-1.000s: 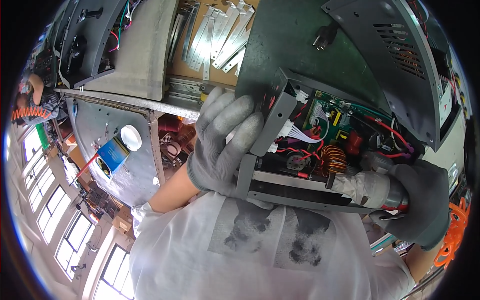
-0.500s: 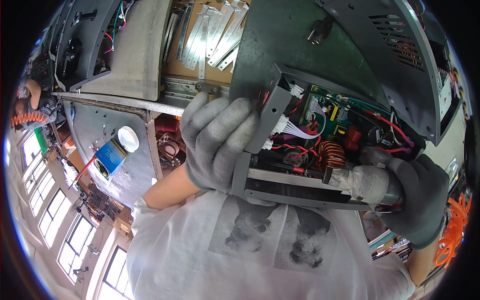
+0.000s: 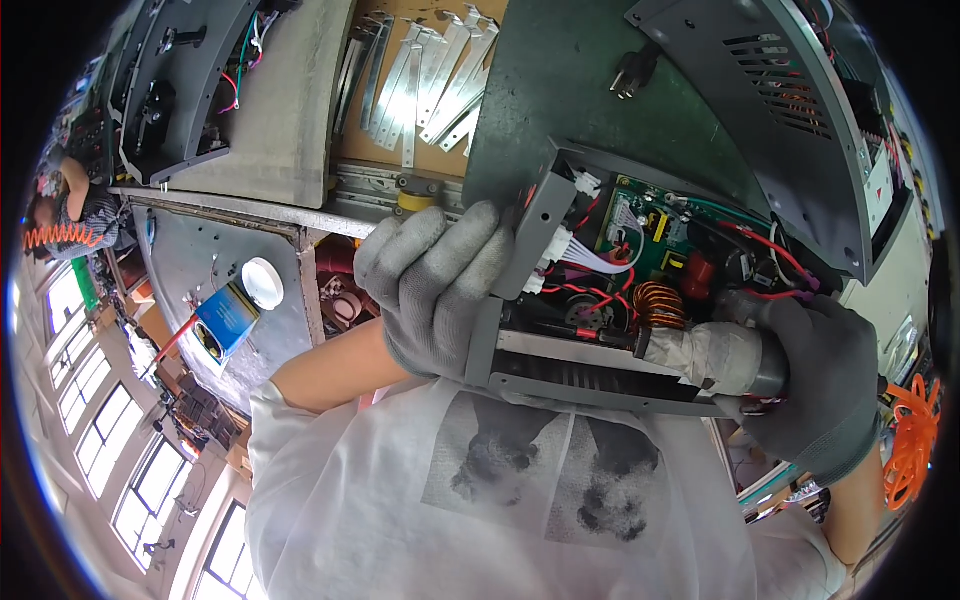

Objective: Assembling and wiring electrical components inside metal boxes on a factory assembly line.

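Observation:
In front of my chest sits a dark grey metal case [image 3: 600, 398], its open side showing a green circuit board [image 3: 655, 232], red and white wires and a copper-wound coil [image 3: 660, 305]. My left hand [image 3: 435, 285], in a grey glove, is closed around the case's left end panel [image 3: 540, 220]. In my gloved right hand [image 3: 825, 385] is a power screwdriver [image 3: 715, 357], its body wrapped in whitish tape. The tool lies nearly level inside the case, its dark shaft pointing left toward the end panel. Whether its tip touches a screw is hidden.
A second vented grey case [image 3: 750, 130] stands at the back right, near a black plug [image 3: 632, 75]. Metal strips [image 3: 430, 80] lie on cardboard. Left are another housing [image 3: 185, 90], a blue can [image 3: 228, 320] and a person [image 3: 85, 215]. An orange coiled hose [image 3: 910, 440] hangs right.
My right hand and the screwdriver have shifted slightly left, further along the case. My left hand keeps its hold on the end panel, its fingers a little lower.

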`<action>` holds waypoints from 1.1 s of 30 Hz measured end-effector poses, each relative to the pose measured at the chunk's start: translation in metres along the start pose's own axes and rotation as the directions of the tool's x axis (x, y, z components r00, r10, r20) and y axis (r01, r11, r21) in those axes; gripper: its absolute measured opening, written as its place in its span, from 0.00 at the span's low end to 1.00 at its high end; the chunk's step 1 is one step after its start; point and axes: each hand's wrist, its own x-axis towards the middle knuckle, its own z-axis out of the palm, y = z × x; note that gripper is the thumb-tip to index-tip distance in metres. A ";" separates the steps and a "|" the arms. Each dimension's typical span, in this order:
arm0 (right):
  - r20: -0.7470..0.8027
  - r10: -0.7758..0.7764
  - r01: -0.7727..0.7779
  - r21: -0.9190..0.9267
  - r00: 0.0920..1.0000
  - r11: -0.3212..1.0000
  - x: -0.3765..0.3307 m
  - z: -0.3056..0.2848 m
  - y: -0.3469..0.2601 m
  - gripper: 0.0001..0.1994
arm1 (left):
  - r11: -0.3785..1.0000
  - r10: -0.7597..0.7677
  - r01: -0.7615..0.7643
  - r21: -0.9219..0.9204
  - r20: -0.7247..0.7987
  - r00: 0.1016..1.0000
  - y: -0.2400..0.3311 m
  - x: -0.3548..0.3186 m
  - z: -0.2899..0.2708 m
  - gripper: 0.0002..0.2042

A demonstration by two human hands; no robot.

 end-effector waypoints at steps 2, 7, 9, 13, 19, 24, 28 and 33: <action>0.015 0.027 -0.029 0.114 1.000 0.993 0.000 -0.001 -0.002 0.27 | 1.000 0.005 -0.005 0.005 -0.017 1.000 0.002 0.000 0.002 0.20; -0.024 -0.028 0.029 0.031 0.999 0.999 0.001 -0.001 0.000 0.25 | 0.999 -0.048 0.048 -0.009 0.060 0.997 0.001 0.002 -0.006 0.20; -0.063 -0.012 0.015 0.049 0.998 0.999 -0.002 -0.004 -0.001 0.25 | 1.000 -0.027 0.027 -0.001 0.061 0.998 0.000 0.005 -0.008 0.20; -0.041 -0.044 0.046 0.056 0.998 0.997 -0.011 -0.025 0.008 0.25 | 0.993 0.028 -0.049 0.104 0.193 0.981 -0.004 0.002 -0.022 0.22; -0.380 0.000 0.035 0.087 0.925 0.996 -0.047 -0.068 0.066 0.32 | 0.631 -0.393 0.466 -0.620 0.262 0.881 -0.067 0.034 -0.019 0.45; -0.537 0.257 -0.187 0.182 0.803 0.965 -0.048 -0.084 0.121 0.33 | 0.912 -0.029 0.136 -0.387 0.270 0.962 -0.071 0.139 0.032 0.43; -0.409 0.296 -0.337 -0.030 0.863 0.941 -0.026 -0.087 0.129 0.29 | 0.879 0.035 0.134 -0.457 0.342 0.939 -0.057 0.187 0.095 0.50; -0.436 0.183 -0.242 -0.084 0.881 0.967 0.001 -0.076 0.137 0.28 | 0.890 0.125 0.062 -0.453 0.372 0.920 -0.044 0.212 0.133 0.55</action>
